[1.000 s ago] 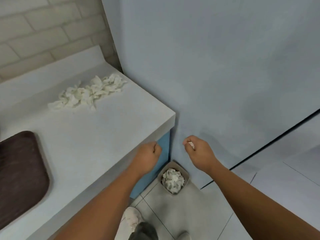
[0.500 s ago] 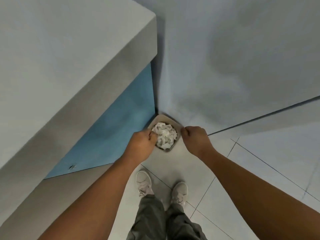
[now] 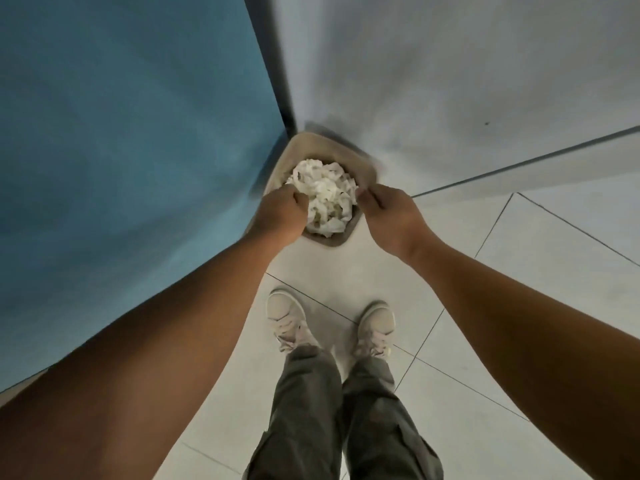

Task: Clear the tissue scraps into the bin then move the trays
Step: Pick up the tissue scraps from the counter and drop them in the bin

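Observation:
A small beige bin (image 3: 331, 242) stands on the floor in the corner, heaped with white tissue scraps (image 3: 329, 199). My left hand (image 3: 280, 216) hovers over the bin's left rim as a curled fist. My right hand (image 3: 388, 216) is over the right rim, its fingers pinched together. Both fists touch the edge of the tissue heap, and whatever scraps they hold are hidden inside the fingers. The counter, the loose scraps on it and the trays are out of view.
The blue cabinet side (image 3: 138, 133) rises on the left and a grey wall (image 3: 450, 81) stands behind the bin. Pale floor tiles (image 3: 519, 271) spread to the right. My two shoes (image 3: 287, 320) stand just short of the bin.
My view has tipped down from the counter to the floor. Both fists have come down from beside the counter edge to the bin's rim.

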`<state>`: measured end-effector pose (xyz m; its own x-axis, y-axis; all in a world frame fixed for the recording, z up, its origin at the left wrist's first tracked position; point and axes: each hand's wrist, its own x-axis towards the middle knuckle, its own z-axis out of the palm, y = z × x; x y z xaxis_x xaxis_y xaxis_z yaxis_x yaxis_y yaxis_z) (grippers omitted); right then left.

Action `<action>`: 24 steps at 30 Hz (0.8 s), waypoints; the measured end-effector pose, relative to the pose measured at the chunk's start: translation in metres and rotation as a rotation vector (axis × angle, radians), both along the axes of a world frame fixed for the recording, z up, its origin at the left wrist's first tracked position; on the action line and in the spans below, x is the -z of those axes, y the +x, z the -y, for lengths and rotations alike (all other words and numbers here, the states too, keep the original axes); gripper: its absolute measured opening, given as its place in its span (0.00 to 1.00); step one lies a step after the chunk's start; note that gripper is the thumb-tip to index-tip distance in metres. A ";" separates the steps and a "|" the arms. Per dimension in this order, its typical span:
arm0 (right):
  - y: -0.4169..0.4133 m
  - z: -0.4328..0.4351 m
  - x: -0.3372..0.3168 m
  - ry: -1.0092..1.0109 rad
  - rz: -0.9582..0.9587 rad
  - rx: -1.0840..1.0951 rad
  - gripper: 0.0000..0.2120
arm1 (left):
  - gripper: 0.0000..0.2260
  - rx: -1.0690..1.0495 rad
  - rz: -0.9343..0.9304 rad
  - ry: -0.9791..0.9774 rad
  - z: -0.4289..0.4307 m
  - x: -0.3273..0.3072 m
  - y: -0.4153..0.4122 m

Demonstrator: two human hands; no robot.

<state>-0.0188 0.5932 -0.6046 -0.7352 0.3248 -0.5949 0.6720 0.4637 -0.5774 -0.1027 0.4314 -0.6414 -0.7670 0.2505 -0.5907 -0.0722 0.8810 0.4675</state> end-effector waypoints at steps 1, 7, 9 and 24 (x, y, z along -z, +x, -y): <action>0.002 -0.002 0.010 -0.028 -0.004 0.031 0.19 | 0.13 -0.015 0.002 -0.005 -0.005 0.011 -0.007; 0.008 -0.010 0.041 -0.232 -0.028 0.279 0.11 | 0.13 -0.134 0.133 -0.011 -0.017 0.059 -0.036; 0.009 -0.010 0.047 -0.205 -0.041 0.212 0.12 | 0.14 -0.160 0.186 -0.002 -0.018 0.062 -0.042; -0.045 0.012 0.061 0.052 -0.122 -0.071 0.14 | 0.14 -0.321 0.087 0.163 0.006 0.027 -0.027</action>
<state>-0.0634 0.5808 -0.6657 -0.8234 0.2978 -0.4831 0.5627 0.5389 -0.6269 -0.1293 0.4254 -0.6687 -0.7707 0.1016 -0.6291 -0.3783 0.7215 0.5800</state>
